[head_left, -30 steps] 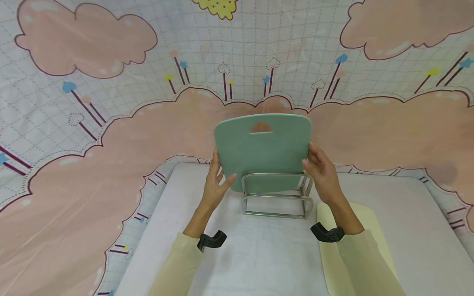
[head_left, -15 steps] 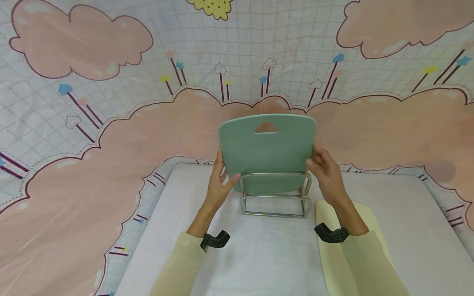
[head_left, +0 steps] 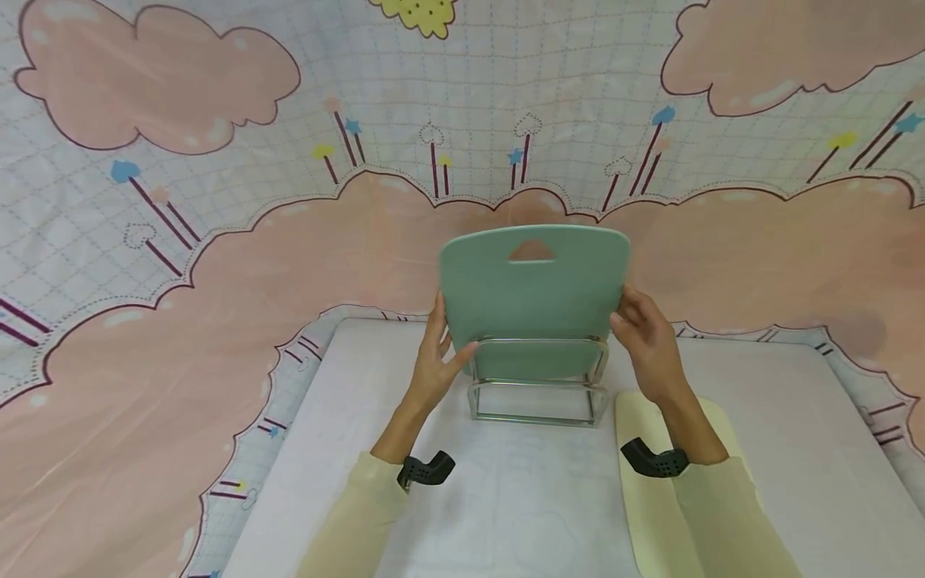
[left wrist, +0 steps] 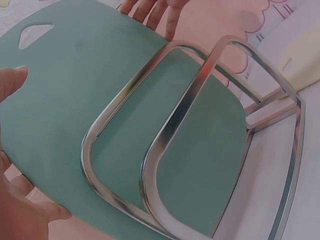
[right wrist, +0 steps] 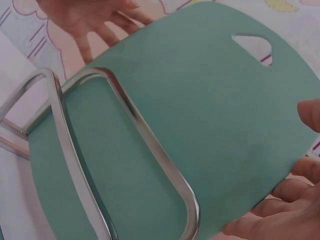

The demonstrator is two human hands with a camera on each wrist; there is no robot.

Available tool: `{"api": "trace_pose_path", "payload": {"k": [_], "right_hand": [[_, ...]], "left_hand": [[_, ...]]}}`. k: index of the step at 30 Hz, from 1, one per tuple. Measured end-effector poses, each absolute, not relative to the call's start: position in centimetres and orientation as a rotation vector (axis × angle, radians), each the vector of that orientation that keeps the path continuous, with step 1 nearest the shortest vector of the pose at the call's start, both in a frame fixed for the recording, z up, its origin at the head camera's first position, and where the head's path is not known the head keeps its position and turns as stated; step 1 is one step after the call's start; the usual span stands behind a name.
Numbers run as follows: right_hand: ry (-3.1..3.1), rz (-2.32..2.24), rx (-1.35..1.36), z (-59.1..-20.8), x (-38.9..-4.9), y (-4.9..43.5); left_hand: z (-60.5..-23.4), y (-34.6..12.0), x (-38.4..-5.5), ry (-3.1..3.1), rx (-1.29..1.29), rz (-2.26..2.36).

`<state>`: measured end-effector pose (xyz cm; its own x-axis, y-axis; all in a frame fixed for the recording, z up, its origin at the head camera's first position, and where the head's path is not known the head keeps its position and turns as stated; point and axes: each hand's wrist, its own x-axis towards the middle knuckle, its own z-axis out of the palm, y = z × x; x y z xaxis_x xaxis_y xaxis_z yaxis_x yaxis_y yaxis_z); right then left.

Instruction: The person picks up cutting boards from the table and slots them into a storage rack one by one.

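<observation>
Two hands (head_left: pixel 431 365) (head_left: pixel 649 349) on green board (head_left: pixel 531 295)

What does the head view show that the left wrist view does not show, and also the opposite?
Only the head view: the sleeves and the black wrist devices.
Only the left wrist view: a small opening, probably a handle slot, in the pale yellow board.
Both: the green board, the metal rack, the left hand, the right hand and, partly, the pale yellow board.

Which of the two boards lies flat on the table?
The pale yellow board, partly under the right sleeve; the green board is held up between left hand and right hand.
</observation>
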<state>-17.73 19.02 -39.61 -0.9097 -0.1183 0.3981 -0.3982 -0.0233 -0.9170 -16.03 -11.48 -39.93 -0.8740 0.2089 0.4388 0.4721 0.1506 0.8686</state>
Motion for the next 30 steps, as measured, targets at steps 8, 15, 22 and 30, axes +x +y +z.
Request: {"api": "trace_pose_path", "payload": {"k": [8, 15, 22, 30], "right_hand": [[-2.007, 2.099, 0.519, -40.2, -17.4, 19.9], [-1.986, 2.097, 0.551, -40.3, -17.5, 20.3], [-2.036, 2.094, 0.553, -40.2, -17.5, 20.4], [-2.129, 2.029, 0.490, -40.0, -17.6, 20.6]], "left_hand": [[-40.1, -10.6, -16.2, -2.231, -0.675, -1.852], [-40.0, -10.4, -16.5, -2.248, -0.669, -1.831], [-39.7, -10.5, -16.9, -2.311, -0.616, -1.815], [-39.6, -10.5, -17.2, -2.328, -0.610, -1.842]]}}
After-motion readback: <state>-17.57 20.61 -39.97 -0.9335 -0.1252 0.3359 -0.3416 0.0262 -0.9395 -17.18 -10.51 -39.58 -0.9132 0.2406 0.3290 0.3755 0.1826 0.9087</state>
